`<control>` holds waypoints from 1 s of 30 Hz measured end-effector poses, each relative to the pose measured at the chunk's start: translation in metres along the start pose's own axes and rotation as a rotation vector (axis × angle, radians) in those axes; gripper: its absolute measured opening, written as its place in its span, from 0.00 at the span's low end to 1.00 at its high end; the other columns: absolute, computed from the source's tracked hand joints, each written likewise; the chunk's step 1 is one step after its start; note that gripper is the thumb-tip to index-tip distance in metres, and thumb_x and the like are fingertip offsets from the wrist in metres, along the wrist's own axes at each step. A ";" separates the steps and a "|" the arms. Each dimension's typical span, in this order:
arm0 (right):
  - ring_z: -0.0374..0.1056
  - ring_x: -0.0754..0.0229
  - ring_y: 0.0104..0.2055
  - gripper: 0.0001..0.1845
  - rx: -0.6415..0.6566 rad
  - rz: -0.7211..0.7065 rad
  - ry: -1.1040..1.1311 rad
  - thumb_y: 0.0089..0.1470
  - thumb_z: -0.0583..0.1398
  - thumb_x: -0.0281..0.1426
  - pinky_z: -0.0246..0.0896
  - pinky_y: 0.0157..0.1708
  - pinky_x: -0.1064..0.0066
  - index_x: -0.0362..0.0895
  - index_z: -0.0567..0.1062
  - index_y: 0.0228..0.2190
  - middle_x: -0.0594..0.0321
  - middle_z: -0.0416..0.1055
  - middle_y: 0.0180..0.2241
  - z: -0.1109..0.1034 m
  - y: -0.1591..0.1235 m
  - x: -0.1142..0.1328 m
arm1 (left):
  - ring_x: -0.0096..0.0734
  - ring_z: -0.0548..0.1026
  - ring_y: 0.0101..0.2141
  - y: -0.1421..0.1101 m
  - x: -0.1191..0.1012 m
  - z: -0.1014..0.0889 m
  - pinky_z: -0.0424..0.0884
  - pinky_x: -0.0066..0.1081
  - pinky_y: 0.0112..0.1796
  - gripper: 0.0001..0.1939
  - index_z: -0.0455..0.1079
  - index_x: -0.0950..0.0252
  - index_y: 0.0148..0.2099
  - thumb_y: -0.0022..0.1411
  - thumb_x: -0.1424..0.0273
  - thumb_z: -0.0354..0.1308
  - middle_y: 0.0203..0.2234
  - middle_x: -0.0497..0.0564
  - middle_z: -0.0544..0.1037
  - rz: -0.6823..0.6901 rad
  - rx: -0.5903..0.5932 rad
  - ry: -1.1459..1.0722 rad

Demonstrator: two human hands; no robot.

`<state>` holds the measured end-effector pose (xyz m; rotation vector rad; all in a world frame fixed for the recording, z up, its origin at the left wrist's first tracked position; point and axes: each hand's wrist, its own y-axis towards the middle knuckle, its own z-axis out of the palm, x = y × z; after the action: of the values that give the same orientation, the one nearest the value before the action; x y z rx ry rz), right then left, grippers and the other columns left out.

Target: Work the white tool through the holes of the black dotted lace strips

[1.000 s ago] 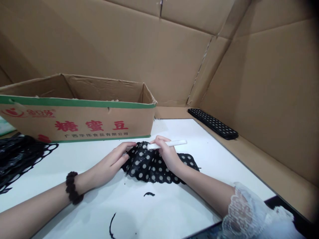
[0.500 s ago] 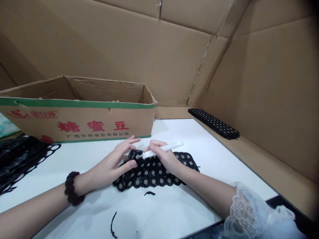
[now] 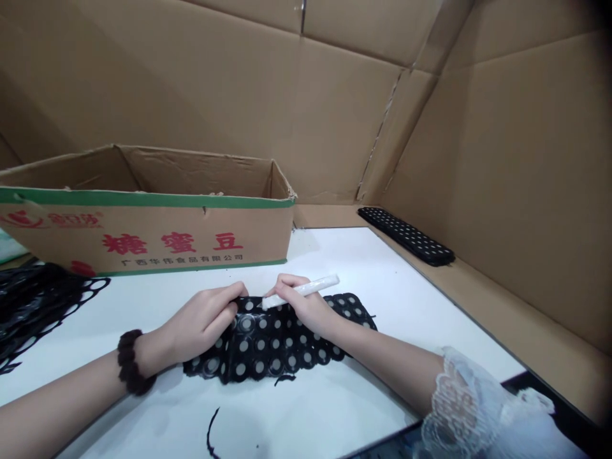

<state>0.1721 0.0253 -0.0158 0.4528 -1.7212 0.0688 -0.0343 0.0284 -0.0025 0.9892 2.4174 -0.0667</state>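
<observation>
A black sheet point(image 3: 261, 345) with rows of pale grey round spots lies on the white table, its near edge scalloped. My left hand point(image 3: 205, 322) is closed at the sheet's upper left, fingers curled on its far edge. In my right hand point(image 3: 299, 303) is a slim white pen-shaped tool point(image 3: 315, 285), gripped like a pen. Its lower end meets the sheet's far edge, just right of my left fingertips; the tip itself is too small to make out. A short black scrap point(image 3: 285, 378) lies by the sheet's near edge.
An open cardboard box point(image 3: 191, 233) with a green rim stands behind my left hand. Black netted offcuts point(image 3: 43, 306) are heaped at the left. A stack of black spotted strips point(image 3: 406, 234) rests at the right. A thin curved scrap point(image 3: 210, 433) lies in front.
My left fingers have gone from spread to closed on the sheet's far edge. The sheet's left part has spread out toward me and left. The tool has shifted slightly left.
</observation>
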 end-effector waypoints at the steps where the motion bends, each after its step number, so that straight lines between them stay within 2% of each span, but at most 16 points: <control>1: 0.58 0.64 0.29 0.15 -0.004 -0.009 -0.018 0.55 0.50 0.34 0.51 0.31 0.72 0.42 0.66 0.19 0.66 0.63 0.22 0.001 0.000 0.000 | 0.31 0.65 0.27 0.000 0.000 -0.001 0.60 0.30 0.31 0.09 0.56 0.62 0.33 0.62 0.71 0.35 0.25 0.46 0.67 -0.009 0.005 -0.027; 8: 0.54 0.66 0.26 0.17 0.022 -0.009 -0.127 0.56 0.49 0.38 0.48 0.28 0.72 0.43 0.60 0.20 0.68 0.56 0.22 0.004 -0.004 0.006 | 0.30 0.66 0.28 0.003 -0.003 -0.003 0.61 0.29 0.32 0.11 0.59 0.63 0.33 0.61 0.71 0.36 0.25 0.46 0.68 -0.043 0.022 -0.105; 12: 0.53 0.66 0.26 0.18 0.033 -0.012 -0.182 0.57 0.47 0.40 0.49 0.27 0.73 0.43 0.61 0.20 0.68 0.55 0.21 0.004 -0.005 0.008 | 0.28 0.64 0.24 0.004 -0.001 -0.001 0.58 0.27 0.28 0.12 0.58 0.63 0.29 0.62 0.65 0.41 0.21 0.43 0.66 -0.069 0.010 -0.038; 17: 0.55 0.66 0.26 0.15 0.098 -0.084 -0.341 0.57 0.48 0.38 0.51 0.27 0.73 0.44 0.59 0.22 0.67 0.57 0.22 0.005 -0.009 0.008 | 0.27 0.62 0.22 0.005 -0.002 0.002 0.55 0.27 0.24 0.15 0.55 0.63 0.25 0.62 0.62 0.42 0.18 0.43 0.63 -0.076 0.087 -0.021; 20: 0.56 0.64 0.29 0.12 0.156 -0.251 -0.543 0.57 0.48 0.35 0.53 0.30 0.72 0.44 0.58 0.24 0.65 0.58 0.25 0.008 -0.010 0.006 | 0.26 0.61 0.21 0.003 -0.008 0.004 0.55 0.27 0.24 0.15 0.54 0.63 0.25 0.63 0.63 0.40 0.18 0.44 0.62 -0.065 0.040 -0.004; 23: 0.54 0.62 0.29 0.11 0.138 -0.389 -0.762 0.57 0.45 0.33 0.53 0.30 0.70 0.45 0.58 0.24 0.62 0.58 0.25 0.013 -0.008 0.002 | 0.26 0.60 0.20 -0.002 -0.016 0.008 0.54 0.27 0.23 0.14 0.53 0.63 0.25 0.63 0.64 0.41 0.17 0.43 0.62 -0.080 -0.046 0.030; 27: 0.53 0.60 0.28 0.13 0.079 -0.384 -0.942 0.57 0.44 0.34 0.51 0.27 0.68 0.45 0.59 0.23 0.60 0.58 0.25 0.020 -0.005 -0.001 | 0.27 0.62 0.19 -0.007 -0.019 0.014 0.54 0.27 0.23 0.12 0.57 0.62 0.29 0.63 0.63 0.40 0.18 0.43 0.64 -0.121 -0.072 0.010; 30: 0.53 0.60 0.30 0.12 0.065 -0.347 -0.858 0.57 0.45 0.33 0.51 0.29 0.69 0.45 0.58 0.23 0.62 0.58 0.25 0.019 -0.004 0.000 | 0.27 0.64 0.21 -0.005 -0.014 0.014 0.56 0.27 0.25 0.13 0.57 0.62 0.29 0.63 0.62 0.41 0.19 0.43 0.66 -0.134 -0.072 -0.041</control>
<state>0.1557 0.0164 -0.0200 0.9108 -2.4450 -0.3722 -0.0226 0.0127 -0.0083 0.7852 2.4279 -0.0465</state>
